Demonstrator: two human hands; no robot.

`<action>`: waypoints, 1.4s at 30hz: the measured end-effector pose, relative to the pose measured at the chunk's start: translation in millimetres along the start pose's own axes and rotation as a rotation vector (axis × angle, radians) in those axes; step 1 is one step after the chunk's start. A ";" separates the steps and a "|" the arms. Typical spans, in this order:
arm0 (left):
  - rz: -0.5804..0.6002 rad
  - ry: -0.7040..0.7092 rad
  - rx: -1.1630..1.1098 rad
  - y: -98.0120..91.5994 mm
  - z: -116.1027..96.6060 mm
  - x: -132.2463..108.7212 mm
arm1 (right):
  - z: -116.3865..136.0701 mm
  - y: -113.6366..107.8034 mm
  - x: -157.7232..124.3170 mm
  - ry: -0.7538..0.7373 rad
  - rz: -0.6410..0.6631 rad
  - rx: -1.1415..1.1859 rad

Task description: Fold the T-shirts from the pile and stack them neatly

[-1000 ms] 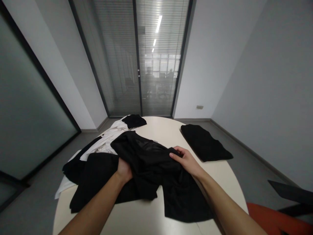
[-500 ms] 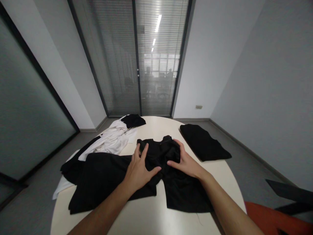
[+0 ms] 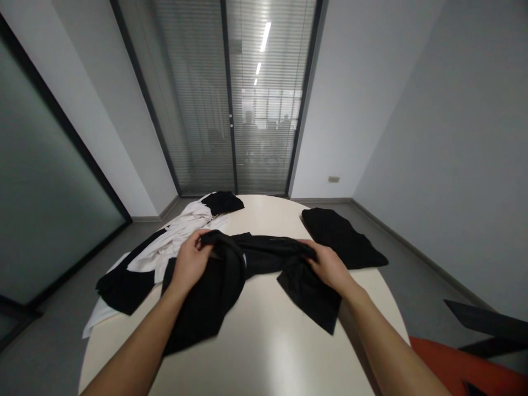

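A black garment (image 3: 264, 256) stretches between my two hands above the table, two broad panels hanging from it; whether it is trousers, shorts or a top I cannot tell. My left hand (image 3: 192, 262) pinches its upper edge on the left, where the cloth curls over in a loop. On the other side, my right hand (image 3: 329, 266) is closed on bunched cloth, the fingers partly hidden behind it. The left panel hangs lower and wider than the right one, which ends in a straight hem.
On the pale round table (image 3: 264, 352), white and black clothes (image 3: 177, 234) lie heaped at the left. A folded black garment (image 3: 344, 239) rests at the right edge. An orange chair (image 3: 462, 368) stands at the lower right. Beyond are a glass partition (image 3: 268, 154) and walls.
My hands went from lying spread on the black garment to gripping its edges. They moved apart, my left hand further, and the cloth has been lifted and pulled wide between them.
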State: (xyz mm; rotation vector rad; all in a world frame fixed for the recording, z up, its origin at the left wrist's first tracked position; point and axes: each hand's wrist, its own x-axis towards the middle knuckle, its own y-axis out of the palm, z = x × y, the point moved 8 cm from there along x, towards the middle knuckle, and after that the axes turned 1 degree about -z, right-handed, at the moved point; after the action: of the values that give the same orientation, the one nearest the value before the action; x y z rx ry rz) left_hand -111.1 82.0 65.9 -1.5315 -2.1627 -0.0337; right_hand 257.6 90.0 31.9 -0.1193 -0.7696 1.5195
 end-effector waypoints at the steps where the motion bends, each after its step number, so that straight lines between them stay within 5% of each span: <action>1: -0.109 -0.030 -0.011 -14.8 7.7 7.4 | -4.3 -11.2 1.3 0.014 -0.121 -0.054; 4: -0.341 -0.033 0.057 -41.5 10.9 9.6 | -1.3 -28.3 -0.3 -0.031 -0.377 -0.269; 6: -0.307 0.113 0.173 -34.0 -9.7 -0.3 | 8.2 -20.2 -1.0 -0.105 -0.371 -0.413; 9: 0.146 0.439 0.436 24.1 -44.0 -32.5 | 17.3 11.8 -2.1 -0.209 -0.152 -0.509; 11: 0.434 0.547 0.619 61.4 -44.8 -60.5 | 18.1 33.2 -5.0 -0.253 -0.013 -0.536; 16: 0.636 0.472 0.771 88.9 -16.8 -76.5 | 4.8 51.3 -4.1 -0.174 0.056 -0.578; 18: 0.572 0.397 0.700 78.7 -11.1 -61.2 | 1.6 47.4 -0.8 -0.151 0.053 -0.536; 20: 0.388 0.276 0.546 55.2 -9.2 -38.1 | 3.1 36.4 2.3 -0.157 0.013 -0.456; 24: 0.154 0.153 0.269 23.5 -13.1 -20.3 | 11.0 0.4 3.8 -0.162 -0.211 -0.350; 26: 0.281 0.323 0.334 40.1 -28.3 -35.4 | 15.6 -11.6 1.9 -0.164 -0.307 -0.391; 30: 0.739 0.758 0.616 99.7 -39.3 -96.4 | 20.7 -14.0 -1.2 -0.153 -0.334 -0.441; 36: 0.788 0.683 0.704 116.4 -21.9 -95.8 | 13.1 -8.1 -4.7 0.014 -0.294 -0.238; 39: 0.676 0.597 0.542 96.0 -25.0 -74.5 | 0.0 -16.1 -4.4 0.137 -0.343 -0.007; 42: 0.323 0.434 0.310 46.7 -20.1 -34.3 | -22.4 -38.0 -4.8 0.214 -0.507 0.250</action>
State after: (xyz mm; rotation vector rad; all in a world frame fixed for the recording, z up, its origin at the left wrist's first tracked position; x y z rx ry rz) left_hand -53.2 63.2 58.1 -1.5063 -1.4934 0.0679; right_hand 301.9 90.7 32.9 0.0948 -0.3923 1.0843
